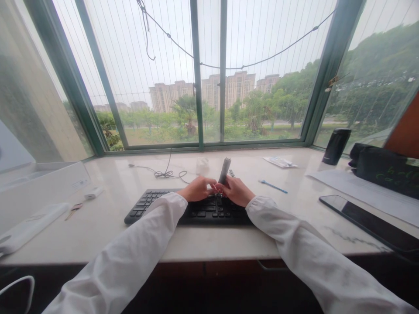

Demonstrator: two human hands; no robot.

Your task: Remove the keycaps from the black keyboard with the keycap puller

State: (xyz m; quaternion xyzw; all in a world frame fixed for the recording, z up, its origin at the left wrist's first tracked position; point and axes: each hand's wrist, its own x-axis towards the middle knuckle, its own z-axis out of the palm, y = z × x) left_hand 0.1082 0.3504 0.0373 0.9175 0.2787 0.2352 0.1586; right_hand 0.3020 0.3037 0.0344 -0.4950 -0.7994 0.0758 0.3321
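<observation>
A black keyboard [145,206] lies on the white sill in front of me, partly hidden by my hands and sleeves. My right hand [237,189] is closed around a dark grey stick-like thing with a paler, rough tip [224,170], perhaps a brush; it stands nearly upright over the keys. Beside it, my left hand [198,189] has its fingertips pinched together just above the keyboard, close to the right fingers. Whatever those fingertips hold is too small to make out. A few small dark pieces [231,173] lie behind my right hand.
Behind the keyboard lies a coiled cable [166,174]. To the right are a blue stick-like tool [274,186], a phone [360,218], paper sheets [369,192], a black bottle [336,146] and a flat packet [280,162]. Keys [73,210], a white adapter [94,193] and a white box [46,183] are left.
</observation>
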